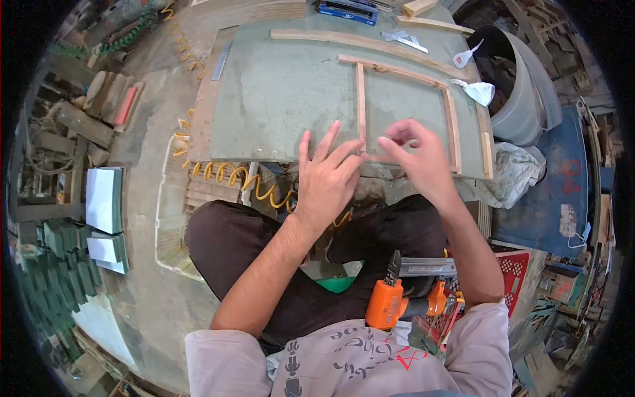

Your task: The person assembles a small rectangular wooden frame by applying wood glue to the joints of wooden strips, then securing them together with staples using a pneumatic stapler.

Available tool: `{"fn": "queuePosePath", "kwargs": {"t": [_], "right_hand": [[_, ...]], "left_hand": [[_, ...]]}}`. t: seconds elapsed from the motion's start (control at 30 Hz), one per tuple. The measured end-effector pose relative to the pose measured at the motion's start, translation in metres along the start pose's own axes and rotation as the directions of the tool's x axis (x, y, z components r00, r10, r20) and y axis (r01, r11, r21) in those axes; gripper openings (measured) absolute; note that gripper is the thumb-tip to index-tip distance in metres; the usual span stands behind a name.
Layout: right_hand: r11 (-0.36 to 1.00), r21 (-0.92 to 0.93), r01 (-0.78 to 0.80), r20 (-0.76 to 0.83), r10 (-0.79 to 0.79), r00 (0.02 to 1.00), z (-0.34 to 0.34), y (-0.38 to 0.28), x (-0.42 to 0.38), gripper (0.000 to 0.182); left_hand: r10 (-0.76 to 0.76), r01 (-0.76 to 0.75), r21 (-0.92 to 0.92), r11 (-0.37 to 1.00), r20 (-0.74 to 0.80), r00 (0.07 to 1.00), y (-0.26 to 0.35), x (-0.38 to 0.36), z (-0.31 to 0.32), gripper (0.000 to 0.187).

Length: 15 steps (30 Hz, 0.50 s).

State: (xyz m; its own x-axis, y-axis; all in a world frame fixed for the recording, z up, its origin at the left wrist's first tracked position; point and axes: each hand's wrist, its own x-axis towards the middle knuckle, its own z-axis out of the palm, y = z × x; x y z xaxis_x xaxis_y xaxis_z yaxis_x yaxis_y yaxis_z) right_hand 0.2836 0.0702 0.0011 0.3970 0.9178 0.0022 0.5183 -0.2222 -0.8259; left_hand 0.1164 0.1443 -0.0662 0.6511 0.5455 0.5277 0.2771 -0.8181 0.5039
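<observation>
**A busy, messy workshop**

The floor is grey and dusty. A low green board sits in the middle like a table. At the upper right stands a big grey bin. Stacks of green tiles fill the left side. A yellow curly hose lies below the board.

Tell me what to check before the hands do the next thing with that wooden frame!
1. Left hand on the near corner of the thin rectangular wooden frame: ok, fingertips rest there.
2. Right hand pinching something small: cannot tell, too tiny to see.
3. Frame lying flat on the grey-green board table: ok.
4. Frame's near side closed by a strip: cannot tell, the hands cover it.
5. Orange nail gun close by: ok, it rests on the lap.
6. White glue bottle out of the way: ok, it lies past the far corner.
</observation>
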Motion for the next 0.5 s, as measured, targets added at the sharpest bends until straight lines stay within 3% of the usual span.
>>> {"fn": "queuePosePath", "kwargs": {"t": [0.03, 0.1, 0.17, 0.2, 0.3, 0.43, 0.5], "right_hand": [[0.992, -0.075, 0.104, -0.084, -0.110, 0.990, -0.009, -0.008, -0.014, 0.021], [0.990, -0.101, 0.096, -0.065, -0.103, 0.993, -0.032, -0.022, -0.053, 0.020], [0.980, -0.186, 0.071, 0.045, -0.064, 0.997, -0.052, -0.034, -0.100, 0.023], [0.953, -0.289, 0.095, 0.172, -0.046, 0.984, -0.061, -0.037, -0.121, 0.025], [0.859, -0.487, 0.160, 0.443, 0.085, 0.893, -0.072, -0.039, -0.179, 0.030], [0.844, -0.517, 0.141, 0.451, 0.128, 0.883, -0.074, -0.022, -0.222, 0.032], [0.847, -0.514, 0.134, 0.365, 0.075, 0.928, -0.078, -0.021, -0.218, 0.031]], "left_hand": [[0.004, -0.004, -0.002, 1.000, 0.005, 1.000, -0.001, 0.000, 0.000, 0.017], [0.023, -0.023, -0.005, 1.000, 0.015, 1.000, -0.003, 0.000, 0.001, 0.016], [0.026, -0.026, 0.011, 1.000, 0.013, 1.000, -0.003, 0.001, 0.002, 0.015], [0.032, -0.032, 0.017, 0.999, 0.013, 0.999, -0.003, 0.002, 0.002, 0.014], [0.045, -0.047, 0.041, 0.998, 0.030, 0.999, -0.003, 0.003, 0.002, 0.015], [0.045, -0.048, 0.064, 0.997, 0.040, 0.998, -0.004, 0.006, 0.000, 0.020], [0.075, -0.076, 0.072, 0.995, 0.021, 0.997, -0.004, 0.005, 0.000, 0.022]]}}
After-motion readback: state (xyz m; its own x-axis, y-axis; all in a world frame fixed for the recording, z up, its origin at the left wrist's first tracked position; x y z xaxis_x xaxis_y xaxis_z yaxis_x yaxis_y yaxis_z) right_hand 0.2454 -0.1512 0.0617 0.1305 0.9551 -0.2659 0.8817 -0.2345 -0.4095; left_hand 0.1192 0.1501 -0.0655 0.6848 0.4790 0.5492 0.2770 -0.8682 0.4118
